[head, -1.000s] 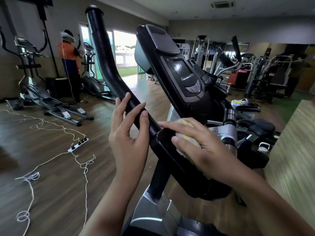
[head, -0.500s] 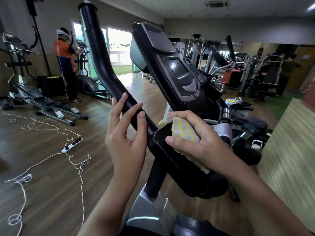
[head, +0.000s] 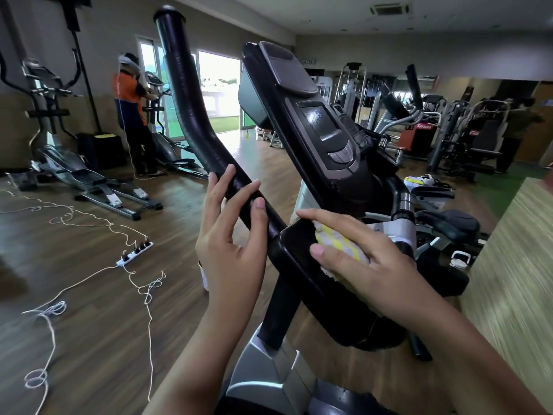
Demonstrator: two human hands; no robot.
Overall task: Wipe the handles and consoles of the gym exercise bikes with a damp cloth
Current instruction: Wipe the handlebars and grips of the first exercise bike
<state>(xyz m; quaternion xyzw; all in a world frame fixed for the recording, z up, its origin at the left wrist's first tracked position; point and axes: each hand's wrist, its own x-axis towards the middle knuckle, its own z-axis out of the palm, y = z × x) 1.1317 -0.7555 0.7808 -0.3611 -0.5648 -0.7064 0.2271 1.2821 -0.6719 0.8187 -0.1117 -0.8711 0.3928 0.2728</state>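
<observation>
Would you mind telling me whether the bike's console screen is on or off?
Off, apparently: the console screen is dark, showing only a glare spot and no readout.

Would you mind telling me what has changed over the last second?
The right hand shifted the cloth slightly along the bar's black pad, so more yellow shows between the fingers than a second ago. The left hand stayed on the handle, and the console is unchanged.
</observation>
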